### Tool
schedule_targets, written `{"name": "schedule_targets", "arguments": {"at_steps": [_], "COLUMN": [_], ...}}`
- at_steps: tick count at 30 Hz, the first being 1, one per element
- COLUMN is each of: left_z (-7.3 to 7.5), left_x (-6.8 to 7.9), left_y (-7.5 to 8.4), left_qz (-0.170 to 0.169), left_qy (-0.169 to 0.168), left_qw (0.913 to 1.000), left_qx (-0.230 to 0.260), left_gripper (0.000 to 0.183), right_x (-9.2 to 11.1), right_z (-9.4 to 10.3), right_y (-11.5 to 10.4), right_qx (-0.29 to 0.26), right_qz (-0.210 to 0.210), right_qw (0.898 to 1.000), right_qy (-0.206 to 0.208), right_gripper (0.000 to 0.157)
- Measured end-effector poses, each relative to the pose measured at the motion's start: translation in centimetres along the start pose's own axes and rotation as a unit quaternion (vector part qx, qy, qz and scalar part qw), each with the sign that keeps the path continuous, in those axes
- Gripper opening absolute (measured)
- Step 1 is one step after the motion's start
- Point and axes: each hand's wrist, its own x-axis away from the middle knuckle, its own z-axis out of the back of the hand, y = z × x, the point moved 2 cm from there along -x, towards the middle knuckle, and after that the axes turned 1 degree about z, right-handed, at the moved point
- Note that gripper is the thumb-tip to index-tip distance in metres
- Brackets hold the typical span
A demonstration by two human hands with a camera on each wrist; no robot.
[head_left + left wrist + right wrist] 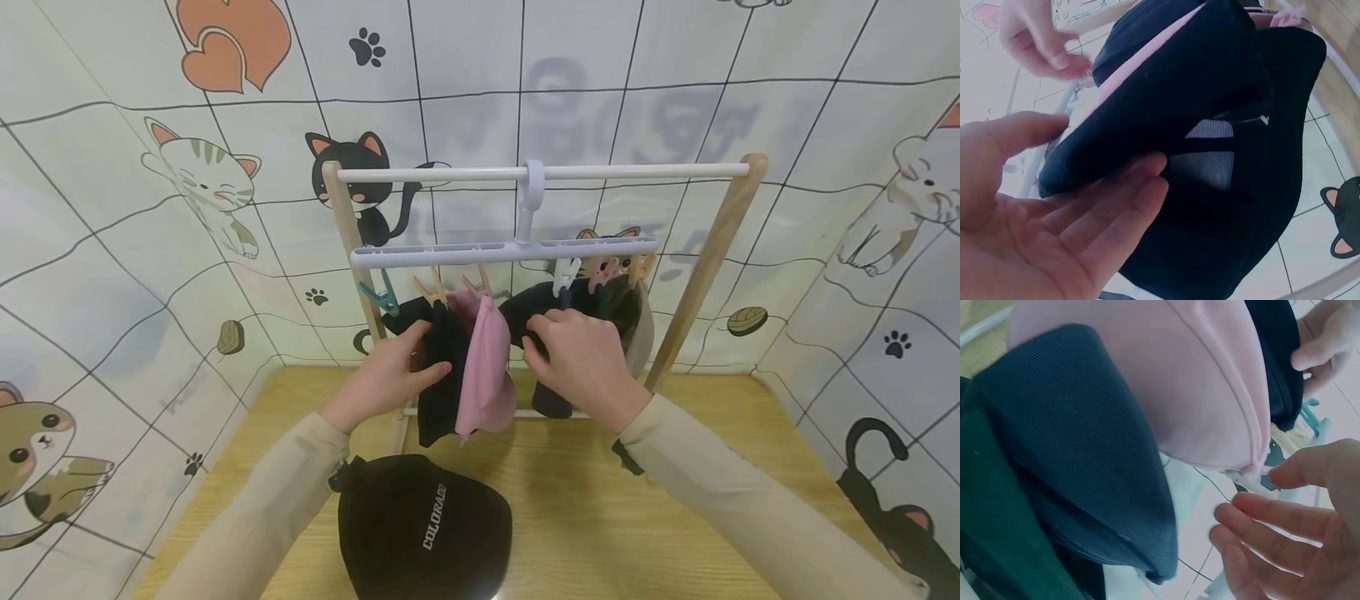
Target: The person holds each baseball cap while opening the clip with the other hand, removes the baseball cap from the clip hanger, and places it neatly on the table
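The fingers of the left hand [386, 367] were loosely straight and the thumb stood apart, with the brim of a black cap [442, 392] between them and the fingertips against it; that cap hung just left of the pink cap [486, 367]. The right hand [588, 358], to the right of the pink cap, had its fingers spread and slightly bent around nothing, the thumb near the pink cap's narrow end. From the head view it hid part of a navy cap [536, 304] on that same side, which green cloth [1004, 500] partly overlapped. On a dark cap [390, 517], lying below the pink cap and nearer the person, pale capitals read COLORADO (the last letters looked a little squeezed). Faint letter-like shapes [558, 75] on the wall sheet [465, 50], above and behind the pink cap, were too pale to read. A teal clip [382, 300] stood left of the pink cap and a white clip [566, 279] right of it, both under a pale hanger [450, 256]. Above that ran a white rail [637, 172], and below the pink cap spread the wooden table [600, 517].
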Motion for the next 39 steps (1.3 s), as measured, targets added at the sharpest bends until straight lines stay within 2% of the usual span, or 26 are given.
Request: {"name": "schedule_targets", "arguments": {"at_steps": [4,11,18,22,25,30,34,39], "left_z": [-0.4,-1.2,-1.9,-2.2,-2.4,-2.7,-2.8,-2.8], "left_x": [-0.4,-0.6,-0.4,-0.4,-0.3,-0.2,0.1,0.5], "left_y": [0.1,0.4,1.0,1.5,1.7,2.0,2.3,2.7], "left_qz": [0.001,-0.029,-0.046,-0.045,-0.049,-0.065,-0.072,-0.076], "left_qy": [0.007,0.016,0.011,0.006,0.006,0.008,0.012,0.009], "left_qw": [0.9996,0.9983,0.9987,0.999,0.9988,0.9978,0.9972,0.9971], "left_qx": [0.029,0.048,0.019,-0.001,-0.006,-0.014,-0.015,-0.008], "left_gripper": [0.036,0.021,0.02,0.019,0.022,0.02,0.014,0.013], "right_x": [-1.1,-3.5,-5.3,-6.1,-6.7,-7.5,-8.2,-8.7], "right_z": [0.4,0.6,0.3,0.2,0.1,0.4,0.6,0.8], "right_y": [-0.2,-1.4,-3.1,-4.1,-4.7,-5.4,-5.8,-6.1], "right_qx": [-0.02,-0.037,-0.034,-0.021,-0.002,0.024,0.053,0.075], "right_qz": [0.01,0.04,0.049,0.047,0.042,0.019,0.003,-0.015], "right_qw": [1.0,0.998,0.998,0.998,0.998,0.999,0.999,0.996], "right_qy": [0.022,0.034,0.018,0.04,0.048,0.024,-0.01,-0.055], "right_gripper": [0.019,0.021,0.022,0.019,0.025,0.041,0.051,0.05]}}
